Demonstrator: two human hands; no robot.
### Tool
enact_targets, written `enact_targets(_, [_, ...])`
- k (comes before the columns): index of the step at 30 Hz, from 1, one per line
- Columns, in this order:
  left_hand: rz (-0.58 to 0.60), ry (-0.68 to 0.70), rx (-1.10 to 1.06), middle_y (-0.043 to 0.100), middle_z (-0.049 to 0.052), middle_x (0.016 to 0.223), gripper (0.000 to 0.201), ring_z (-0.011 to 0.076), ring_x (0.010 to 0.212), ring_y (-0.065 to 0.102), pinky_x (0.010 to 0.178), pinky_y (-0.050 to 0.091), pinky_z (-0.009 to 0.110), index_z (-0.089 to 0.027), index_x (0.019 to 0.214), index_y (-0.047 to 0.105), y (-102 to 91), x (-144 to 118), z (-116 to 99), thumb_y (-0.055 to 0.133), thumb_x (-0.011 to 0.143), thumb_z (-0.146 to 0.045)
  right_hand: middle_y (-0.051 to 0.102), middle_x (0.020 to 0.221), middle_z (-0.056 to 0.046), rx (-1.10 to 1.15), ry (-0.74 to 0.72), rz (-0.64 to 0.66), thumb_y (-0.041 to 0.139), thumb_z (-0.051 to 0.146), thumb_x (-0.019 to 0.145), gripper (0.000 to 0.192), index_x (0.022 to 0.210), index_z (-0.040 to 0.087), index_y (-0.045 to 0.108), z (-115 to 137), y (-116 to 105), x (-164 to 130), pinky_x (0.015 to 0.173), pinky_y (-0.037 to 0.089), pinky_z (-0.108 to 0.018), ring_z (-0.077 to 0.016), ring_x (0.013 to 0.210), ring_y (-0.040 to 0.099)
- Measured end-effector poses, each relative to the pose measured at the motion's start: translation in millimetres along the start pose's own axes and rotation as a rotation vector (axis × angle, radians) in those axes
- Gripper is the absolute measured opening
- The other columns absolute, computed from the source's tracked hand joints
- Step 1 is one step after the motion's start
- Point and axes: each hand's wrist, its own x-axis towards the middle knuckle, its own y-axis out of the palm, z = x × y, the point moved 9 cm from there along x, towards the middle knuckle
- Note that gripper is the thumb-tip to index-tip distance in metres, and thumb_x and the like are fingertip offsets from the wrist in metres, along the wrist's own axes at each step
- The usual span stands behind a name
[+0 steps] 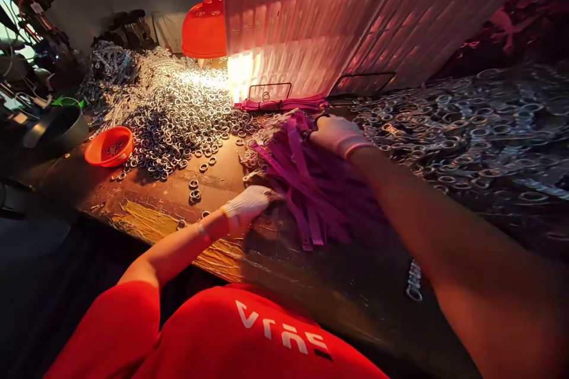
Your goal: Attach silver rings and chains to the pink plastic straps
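A heap of flat purple straps (306, 183) lies fanned out on the worktable, with pale metal clips or fittings (255, 160) clustered at its left end. My right hand (338, 135), in a pale glove, reaches over the far side of the heap. Its fingers are curled around straps near their upper ends. Also gloved, my left hand (249, 204) is low at the heap's left edge. The left fingers are drawn together at the straps, and what lies between them is too small to make out.
Loose metal rings (178, 130) are piled left of the straps, beside an orange bowl (109, 147) holding a few rings. A red lamp (204, 26) hangs above. Corrugated panels (302, 29) stand behind. More ringed metal pieces (471, 130) spread at right. Yellow strands (146, 222) lie near the front edge.
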Motion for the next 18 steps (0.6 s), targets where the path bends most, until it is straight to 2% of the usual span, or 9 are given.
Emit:
enact_targets(3, [0.134, -0.05, -0.271, 0.044, -0.006, 0.055, 0.046, 0.0064, 0.04, 0.033, 0.041, 0.026, 0.021, -0.012, 0.109, 0.069, 9.7, -48, 37, 0.064, 0.085, -0.051, 0.045, 0.147, -0.032, 0.004, -0.047, -0.148, 0.05, 0.029, 0.098, 0.052, 0.141, -0.001, 0.049, -4, -9, -31, 0.107, 0.032, -0.044, -0.0363, 0.14, 0.038])
enact_targets(6, [0.16, -0.091, -0.374, 0.048, -0.006, 0.055, 0.06, 0.005, 0.039, 0.032, 0.039, 0.024, 0.019, -0.011, 0.122, 0.065, -5.5, -53, 57, 0.071, 0.079, -0.052, 0.042, 0.151, -0.029, -0.022, -0.061, -0.196, 0.048, 0.038, 0.098, 0.059, 0.145, 0.002, 0.045, -13, -6, -56, 0.112, 0.029, -0.046, -0.0359, 0.143, 0.034])
enact_targets(9, [-0.042, -0.155, -0.379, 0.049, -0.007, 0.055, 0.055, 0.0042, 0.036, 0.028, 0.036, 0.021, 0.019, -0.014, 0.112, 0.067, -71.6, -29, 60, 0.072, 0.074, -0.053, 0.044, 0.149, -0.031, -0.044, -0.003, -0.085, 0.041, 0.052, 0.099, 0.07, 0.145, 0.0, 0.042, -33, 1, -57, 0.112, 0.03, -0.047, -0.0381, 0.141, 0.038])
enact_targets(10, [-0.185, -0.132, -0.353, 0.049, -0.006, 0.054, 0.049, 0.0043, 0.036, 0.029, 0.036, 0.02, 0.019, -0.014, 0.102, 0.068, -105.2, -22, 54, 0.073, 0.073, -0.052, 0.048, 0.146, -0.032, -0.04, 0.021, -0.039, 0.039, 0.056, 0.098, 0.073, 0.144, -0.001, 0.043, -40, 1, -53, 0.109, 0.033, -0.046, -0.0381, 0.138, 0.043])
enact_targets(11, [-0.256, -0.102, -0.33, 0.045, -0.008, 0.051, 0.042, 0.004, 0.035, 0.027, 0.036, 0.018, 0.019, -0.015, 0.091, 0.066, -131.0, -16, 45, 0.071, 0.073, -0.052, 0.053, 0.14, -0.031, -0.031, 0.042, 0.001, 0.037, 0.06, 0.098, 0.074, 0.142, 0.0, 0.046, -46, 0, -47, 0.106, 0.037, -0.044, -0.0375, 0.132, 0.049])
enact_targets(13, [-0.321, -0.048, -0.29, 0.036, -0.01, 0.045, 0.038, 0.0037, 0.034, 0.024, 0.036, 0.013, 0.018, -0.017, 0.079, 0.06, -161.7, -10, 28, 0.068, 0.075, -0.053, 0.063, 0.128, -0.029, -0.007, 0.064, 0.047, 0.033, 0.066, 0.096, 0.076, 0.135, 0.004, 0.054, -50, -5, -31, 0.096, 0.044, -0.04, -0.0349, 0.118, 0.061])
enact_targets(15, [-0.33, -0.019, -0.258, 0.036, -0.01, 0.045, 0.038, 0.0041, 0.034, 0.026, 0.035, 0.015, 0.018, -0.018, 0.075, 0.057, -156.3, -8, 18, 0.068, 0.076, -0.054, 0.069, 0.119, -0.026, 0.016, 0.063, 0.095, 0.031, 0.068, 0.095, 0.075, 0.128, 0.008, 0.061, -42, -4, -12, 0.09, 0.047, -0.037, -0.0322, 0.108, 0.067])
enact_targets(16, [-0.313, -0.018, -0.244, 0.04, -0.009, 0.047, 0.038, 0.0048, 0.035, 0.03, 0.035, 0.018, 0.018, -0.018, 0.074, 0.056, -139.7, -6, 17, 0.07, 0.075, -0.054, 0.069, 0.118, -0.025, 0.022, 0.059, 0.113, 0.031, 0.069, 0.095, 0.075, 0.127, 0.009, 0.063, -34, -2, -3, 0.089, 0.048, -0.037, -0.0315, 0.107, 0.068])
enact_targets(18, [-0.181, -0.073, -0.223, 0.048, -0.006, 0.051, 0.036, 0.0068, 0.037, 0.038, 0.036, 0.028, 0.02, -0.017, 0.074, 0.058, -82.2, 7, 23, 0.071, 0.077, -0.051, 0.067, 0.123, -0.025, 0.017, 0.054, 0.123, 0.031, 0.068, 0.095, 0.076, 0.129, 0.009, 0.063, -12, 5, 10, 0.09, 0.048, -0.041, -0.0323, 0.11, 0.066])
